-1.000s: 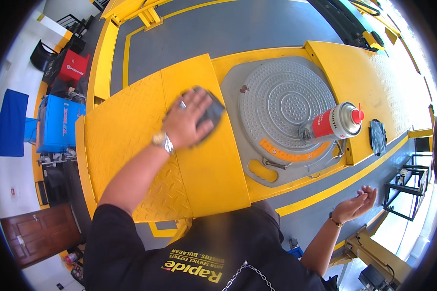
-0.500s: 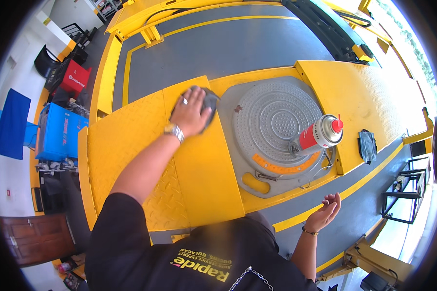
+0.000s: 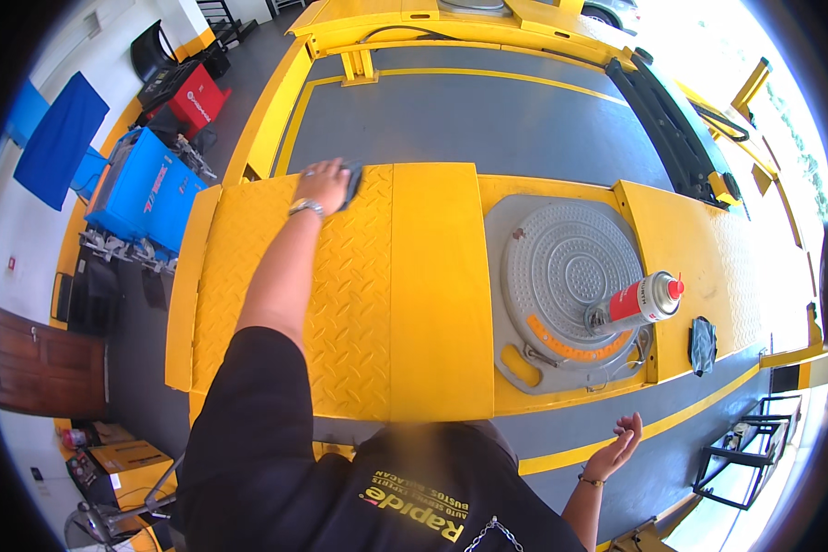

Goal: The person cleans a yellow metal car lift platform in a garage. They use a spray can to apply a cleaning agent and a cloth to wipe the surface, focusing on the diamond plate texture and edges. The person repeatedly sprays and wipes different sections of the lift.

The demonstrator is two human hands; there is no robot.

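2 bare hands in view, only 1 of them working. Left hand (image 3: 320,187) is way out at the far edge of the yellow tread plate (image 3: 350,322), with a dark cloth (image 3: 350,184) at its fingers, on the right side of the hand. Can't tell if those fingers are pinching the cloth or just pushing it flat, since it's partly hidden and kinda small. Right hand (image 3: 616,446) hangs off the near right side, fingers loosely apart, nothing in it.

Looks like a wiping pass to me, and I'd guess the arm's close to full reach. IMO any next stroke calls for bringing the cloth back toward the near side with the palm flat, so the raised tread doesn't snag it.

Spray can (image 3: 637,304) looks to be standing on the gray turntable (image 3: 570,244) to the right, well apart from both hands. 1 dark folded piece (image 3: 702,346) lies farther right.
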